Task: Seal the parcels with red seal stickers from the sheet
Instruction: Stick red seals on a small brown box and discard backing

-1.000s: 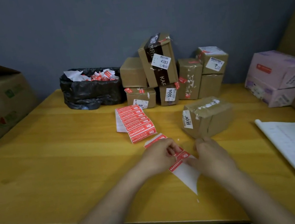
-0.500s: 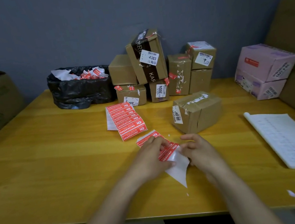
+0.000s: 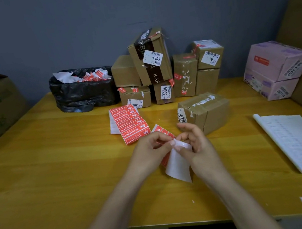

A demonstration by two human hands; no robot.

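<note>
Yellow wooden table (image 3: 58,176) runs beneath a grey wall. At frame centre the left hand (image 3: 149,153) and right hand (image 3: 197,146) both pinch a sticker sheet (image 3: 176,166), its white backing hanging down. A brown parcel (image 3: 210,112) sits just above the right hand, and stacked parcels (image 3: 159,70) stand at upper centre.

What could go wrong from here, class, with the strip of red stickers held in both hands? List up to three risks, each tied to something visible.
1. The left hand and right hand pinch the sticker strip close together, so a peeled sticker may fold onto itself or cling to the fingers.
2. The white backing curls at the pinch and could tear.
3. The nearest parcel has ragged tape scraps on top; a seal there may bond poorly.
</note>
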